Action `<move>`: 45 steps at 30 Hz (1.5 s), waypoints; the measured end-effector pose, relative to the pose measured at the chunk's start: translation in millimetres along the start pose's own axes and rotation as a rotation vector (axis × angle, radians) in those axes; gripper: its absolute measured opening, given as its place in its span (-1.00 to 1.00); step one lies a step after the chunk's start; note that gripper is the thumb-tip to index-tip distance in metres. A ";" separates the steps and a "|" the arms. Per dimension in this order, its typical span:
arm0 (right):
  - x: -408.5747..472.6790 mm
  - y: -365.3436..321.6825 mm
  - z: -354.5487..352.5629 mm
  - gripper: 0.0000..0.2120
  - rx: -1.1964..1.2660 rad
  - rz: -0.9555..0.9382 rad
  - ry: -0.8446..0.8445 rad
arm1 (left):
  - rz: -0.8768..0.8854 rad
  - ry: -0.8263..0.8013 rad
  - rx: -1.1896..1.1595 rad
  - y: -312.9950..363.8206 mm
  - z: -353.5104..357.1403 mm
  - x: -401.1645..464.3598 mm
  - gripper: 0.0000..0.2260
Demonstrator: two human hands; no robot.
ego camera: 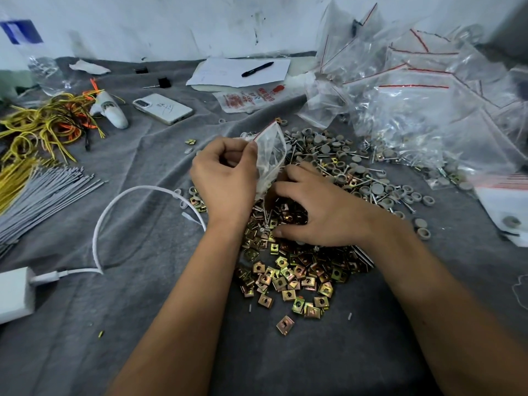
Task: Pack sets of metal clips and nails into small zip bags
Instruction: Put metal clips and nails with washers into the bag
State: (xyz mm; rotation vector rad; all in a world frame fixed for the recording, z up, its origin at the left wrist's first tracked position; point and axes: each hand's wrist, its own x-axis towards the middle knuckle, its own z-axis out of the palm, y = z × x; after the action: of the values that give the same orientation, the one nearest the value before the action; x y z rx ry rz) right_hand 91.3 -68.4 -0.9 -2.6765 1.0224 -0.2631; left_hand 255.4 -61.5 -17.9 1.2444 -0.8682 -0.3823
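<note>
Grey felt table (143, 324): yellow wires (37, 124) at 9 o'clock, white phone (163, 108) at 11, left hand (224, 175) pinching small clear red-zip bag (271, 150) at centre, right hand (317, 212) clawed into brassy square clips (294, 275), grey-capped nails (357, 172) at 2, crinkly filled bags (423, 95) at 1.

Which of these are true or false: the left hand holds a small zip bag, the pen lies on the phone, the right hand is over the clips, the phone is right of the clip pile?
1. The left hand holds a small zip bag. True.
2. The pen lies on the phone. False: it lies on the white paper.
3. The right hand is over the metal clips. True.
4. The phone is right of the clip pile. False: it lies to the left and farther back.
</note>
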 end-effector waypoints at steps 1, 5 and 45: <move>-0.2 -1.6 0.8 -0.39 -0.003 -0.006 0.011 | -0.007 -0.002 -0.010 0.6 -0.2 -0.1 -0.93; 3.2 -9.0 6.7 -0.33 -0.057 -0.005 0.033 | -0.065 0.011 -0.082 1.9 -2.2 2.2 -0.87; 2.9 13.9 -6.9 -0.88 0.246 0.035 0.820 | 0.051 -0.130 0.176 12.9 2.9 -10.1 -0.93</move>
State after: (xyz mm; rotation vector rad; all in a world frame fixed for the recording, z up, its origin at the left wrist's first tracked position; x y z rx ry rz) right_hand 82.9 -81.6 1.6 -2.3207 1.1220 -1.4531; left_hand 244.3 -52.5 -9.4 1.3677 -1.0610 -0.3546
